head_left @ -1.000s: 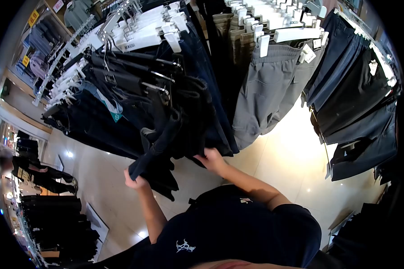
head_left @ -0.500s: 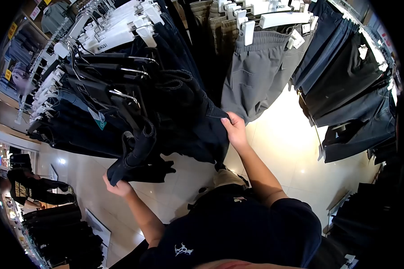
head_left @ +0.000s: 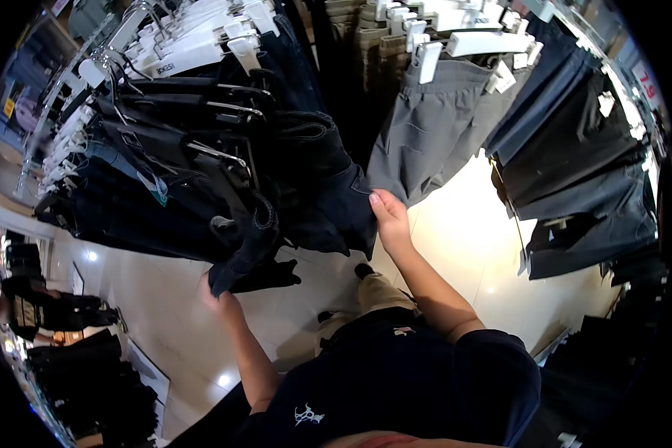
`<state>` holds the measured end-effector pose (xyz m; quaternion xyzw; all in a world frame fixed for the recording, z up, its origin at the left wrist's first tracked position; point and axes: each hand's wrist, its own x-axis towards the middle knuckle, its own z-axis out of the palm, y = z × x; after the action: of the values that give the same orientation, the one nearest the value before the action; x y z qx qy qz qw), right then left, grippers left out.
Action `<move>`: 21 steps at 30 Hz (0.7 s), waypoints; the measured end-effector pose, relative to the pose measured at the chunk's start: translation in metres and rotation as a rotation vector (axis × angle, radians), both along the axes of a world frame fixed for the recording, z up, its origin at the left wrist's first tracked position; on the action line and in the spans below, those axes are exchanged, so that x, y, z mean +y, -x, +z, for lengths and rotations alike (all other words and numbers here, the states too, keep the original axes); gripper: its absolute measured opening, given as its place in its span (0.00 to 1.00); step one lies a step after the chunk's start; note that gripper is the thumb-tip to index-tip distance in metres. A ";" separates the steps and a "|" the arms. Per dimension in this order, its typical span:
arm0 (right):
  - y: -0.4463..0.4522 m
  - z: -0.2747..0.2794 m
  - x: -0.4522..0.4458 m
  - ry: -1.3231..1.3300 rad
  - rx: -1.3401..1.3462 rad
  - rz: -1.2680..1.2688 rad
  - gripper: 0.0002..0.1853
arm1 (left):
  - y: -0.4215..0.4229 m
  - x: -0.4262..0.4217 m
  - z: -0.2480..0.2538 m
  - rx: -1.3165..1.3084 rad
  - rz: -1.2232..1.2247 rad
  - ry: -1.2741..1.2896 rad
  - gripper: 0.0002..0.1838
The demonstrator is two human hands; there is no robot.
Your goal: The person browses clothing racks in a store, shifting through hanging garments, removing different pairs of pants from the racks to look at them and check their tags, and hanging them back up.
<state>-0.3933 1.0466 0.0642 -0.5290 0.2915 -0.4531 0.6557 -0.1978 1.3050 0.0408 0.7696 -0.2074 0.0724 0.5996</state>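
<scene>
L hand (head_left: 218, 293) has a bunch of dark denim (head_left: 235, 265) pinched, R hand (head_left: 392, 216) is gripping the edge of some dark pants (head_left: 336, 201), thumb on top. Can't tell if it's the same pair tbh. It's all hanging in front of the wearer, nr black hangers (head_left: 160, 145) w/ metal clips. Grey pants (head_left: 425, 127) hang just past R hand, white hangers (head_left: 190, 56) are up top, tiled floor (head_left: 478, 239) below. Another person (head_left: 52, 306) in bg, far L.

The dark blue T-shirt (head_left: 425, 388) has short sleeves (head_left: 496, 366) and a squiggly white print (head_left: 307, 415); the pants (head_left: 381, 294) are tan, the shoes (head_left: 364, 270) black.
</scene>
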 end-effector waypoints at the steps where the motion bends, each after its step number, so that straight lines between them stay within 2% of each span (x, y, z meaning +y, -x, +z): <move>1: -0.006 -0.006 -0.007 0.031 -0.002 0.080 0.09 | 0.005 -0.002 -0.002 0.069 -0.003 -0.044 0.15; 2: -0.013 -0.010 -0.011 0.060 -0.011 0.164 0.10 | 0.012 -0.010 -0.003 0.084 -0.164 0.001 0.16; 3: -0.017 0.005 -0.004 0.072 -0.015 0.136 0.14 | 0.033 -0.022 0.010 0.148 -0.093 -0.157 0.15; 4: -0.013 -0.004 -0.005 0.147 0.039 0.210 0.18 | 0.044 -0.034 0.014 0.025 -0.153 -0.213 0.13; 5: -0.011 -0.013 -0.008 0.234 0.086 0.291 0.24 | 0.051 -0.035 -0.008 0.162 -0.212 -0.243 0.10; 6: -0.012 -0.010 -0.009 0.524 0.112 0.251 0.28 | 0.058 -0.038 -0.037 -0.052 -0.199 -0.279 0.10; 7: -0.013 -0.004 -0.011 0.810 0.121 0.200 0.33 | 0.075 -0.051 -0.029 0.023 -0.136 -0.360 0.12; 8: -0.013 -0.001 -0.013 0.781 0.328 0.354 0.37 | 0.088 -0.068 -0.011 0.124 -0.128 -0.303 0.12; 9: -0.015 -0.007 -0.016 0.795 0.289 0.404 0.37 | 0.097 -0.076 -0.015 0.107 -0.042 -0.267 0.11; 11: -0.020 -0.029 -0.029 0.970 0.368 0.199 0.38 | 0.104 -0.091 -0.020 0.133 0.119 -0.095 0.11; 12: -0.023 -0.031 -0.037 0.939 0.279 0.246 0.36 | 0.103 -0.091 -0.019 0.114 0.168 -0.088 0.11; 13: -0.019 -0.028 -0.046 0.889 0.326 0.290 0.36 | 0.101 -0.091 -0.018 0.109 0.213 -0.121 0.10; 16: -0.018 -0.032 -0.073 0.822 0.216 0.362 0.33 | 0.097 -0.084 -0.013 0.132 0.321 -0.181 0.09; 17: -0.021 -0.037 -0.079 0.808 0.071 0.289 0.29 | 0.096 -0.083 -0.010 0.157 0.349 -0.219 0.10; 18: -0.023 -0.040 -0.085 0.785 -0.074 0.211 0.24 | 0.096 -0.086 -0.007 0.141 0.382 -0.139 0.11; 19: -0.021 -0.040 -0.090 0.789 -0.088 0.227 0.24 | 0.098 -0.086 -0.007 0.136 0.401 -0.134 0.11; 21: -0.014 -0.032 -0.100 0.797 0.107 0.281 0.15 | 0.099 -0.087 -0.011 0.135 0.449 -0.113 0.11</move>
<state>-0.3797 0.9464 0.0324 -0.7984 0.0525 -0.4085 0.4394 -0.2964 1.2183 0.0301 0.8317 0.0057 0.1407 0.5370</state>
